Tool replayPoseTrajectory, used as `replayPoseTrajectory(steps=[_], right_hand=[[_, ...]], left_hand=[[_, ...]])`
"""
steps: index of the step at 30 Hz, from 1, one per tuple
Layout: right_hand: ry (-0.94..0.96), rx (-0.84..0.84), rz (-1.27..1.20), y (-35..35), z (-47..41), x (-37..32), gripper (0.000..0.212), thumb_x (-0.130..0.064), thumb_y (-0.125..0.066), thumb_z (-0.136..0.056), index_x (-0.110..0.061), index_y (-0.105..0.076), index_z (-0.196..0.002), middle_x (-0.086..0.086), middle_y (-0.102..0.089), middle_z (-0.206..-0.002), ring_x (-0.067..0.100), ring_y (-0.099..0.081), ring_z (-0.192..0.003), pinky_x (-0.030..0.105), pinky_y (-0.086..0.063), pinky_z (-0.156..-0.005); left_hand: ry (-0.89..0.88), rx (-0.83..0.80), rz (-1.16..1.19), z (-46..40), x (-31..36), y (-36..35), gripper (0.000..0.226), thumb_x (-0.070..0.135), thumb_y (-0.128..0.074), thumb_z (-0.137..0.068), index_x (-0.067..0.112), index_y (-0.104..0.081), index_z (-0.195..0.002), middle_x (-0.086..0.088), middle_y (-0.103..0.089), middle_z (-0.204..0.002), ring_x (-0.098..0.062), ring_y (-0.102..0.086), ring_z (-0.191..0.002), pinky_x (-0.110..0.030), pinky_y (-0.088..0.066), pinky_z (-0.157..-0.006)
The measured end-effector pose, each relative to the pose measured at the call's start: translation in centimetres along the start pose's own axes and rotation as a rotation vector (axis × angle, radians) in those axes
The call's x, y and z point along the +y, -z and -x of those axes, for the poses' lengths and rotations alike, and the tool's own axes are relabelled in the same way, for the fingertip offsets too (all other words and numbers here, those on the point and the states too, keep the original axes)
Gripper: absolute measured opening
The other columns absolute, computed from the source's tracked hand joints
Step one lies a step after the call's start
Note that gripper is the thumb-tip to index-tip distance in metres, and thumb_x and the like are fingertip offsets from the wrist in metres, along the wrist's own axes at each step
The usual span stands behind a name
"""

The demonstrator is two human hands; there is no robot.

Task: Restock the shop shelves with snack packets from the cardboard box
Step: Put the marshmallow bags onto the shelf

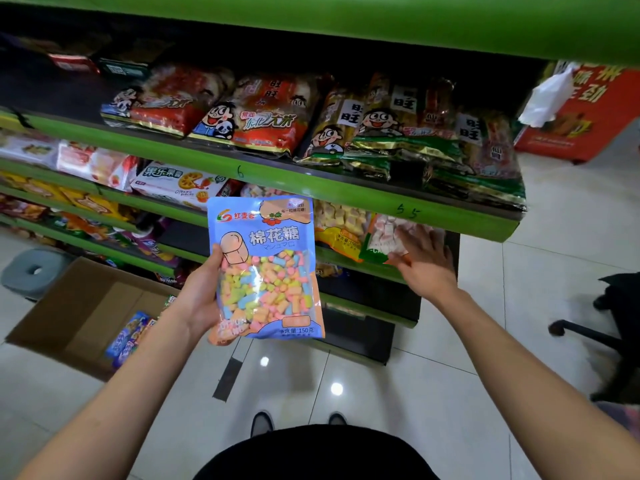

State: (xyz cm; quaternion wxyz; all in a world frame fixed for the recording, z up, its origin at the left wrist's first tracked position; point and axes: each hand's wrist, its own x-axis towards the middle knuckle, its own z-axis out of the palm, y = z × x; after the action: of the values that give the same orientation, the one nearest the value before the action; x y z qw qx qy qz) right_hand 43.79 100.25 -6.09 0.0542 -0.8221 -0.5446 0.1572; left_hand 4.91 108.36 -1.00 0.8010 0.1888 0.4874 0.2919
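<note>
My left hand [204, 292] grips the left edge of a blue packet of coloured marshmallows [268, 271], held upright in front of the green shelves [263, 174]. My right hand [420, 258] lies with straight fingers on a pink-and-white marshmallow packet [384, 233] on the lower shelf, next to a yellow packet [341, 232]. The open cardboard box [83, 306] stands on the floor at the lower left, with a few blue snack packets [130, 336] inside.
Red and green rice-cracker bags [277, 112] fill the shelf above. More snacks line the shelves to the left. A grey stool [33, 270] stands behind the box. A black chair base [595, 330] is at the right, a red carton [585, 112] beyond it. My shoes [298, 422] are on white tiles.
</note>
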Motion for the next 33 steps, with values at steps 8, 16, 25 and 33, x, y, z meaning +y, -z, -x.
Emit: replayPoseTrajectory(steps=[8,16,25,33], right_hand=[[0.023,-0.015,-0.015,-0.3,-0.3,0.2,0.066,-0.061,-0.045,-0.096,-0.046,-0.018,-0.155,-0.009,-0.008,-0.167,0.033,-0.001,-0.152,0.058,-0.013,-0.118],[0.062,0.072,0.001,1.0,2.1,-1.5,0.053,-0.051,-0.048,-0.099,-0.035,-0.042,-0.149,-0.004,-0.026,-0.164,0.029,-0.018,-0.15,0.053,-0.016,-0.119],[0.008,-0.339,-1.281,-0.2,9.8,-13.4,0.025,-0.054,-0.059,-0.085,-0.039,-0.073,-0.1,0.0,-0.076,-0.112,0.016,-0.073,-0.101,0.035,-0.058,-0.084],[-0.093,-0.373,-1.612,-2.6,10.9,-14.4,0.036,-0.052,-0.057,-0.09,-0.028,-0.075,-0.11,0.011,-0.074,-0.115,0.033,-0.072,-0.103,0.04,-0.061,-0.073]], left_hand=[[-0.027,0.002,0.006,0.3,-0.1,0.0,0.058,0.066,-0.043,-0.095,0.024,-0.075,-0.118,-0.011,-0.069,-0.129,-0.039,-0.067,-0.115,-0.058,-0.056,-0.089],[0.003,-0.054,0.057,0.6,0.0,-1.4,0.064,0.068,-0.039,-0.096,0.021,-0.073,-0.122,-0.012,-0.067,-0.132,-0.039,-0.065,-0.118,-0.057,-0.051,-0.098],[-0.025,-0.117,-0.003,1.3,-0.9,-2.6,0.062,0.064,-0.041,-0.095,0.021,-0.062,-0.135,-0.014,-0.065,-0.134,-0.039,-0.062,-0.121,-0.061,-0.043,-0.107],[-0.033,-0.199,-0.043,2.9,-1.5,-1.8,0.062,0.059,-0.044,-0.093,0.021,-0.057,-0.139,-0.009,-0.062,-0.139,-0.031,-0.06,-0.127,-0.05,-0.051,-0.103]])
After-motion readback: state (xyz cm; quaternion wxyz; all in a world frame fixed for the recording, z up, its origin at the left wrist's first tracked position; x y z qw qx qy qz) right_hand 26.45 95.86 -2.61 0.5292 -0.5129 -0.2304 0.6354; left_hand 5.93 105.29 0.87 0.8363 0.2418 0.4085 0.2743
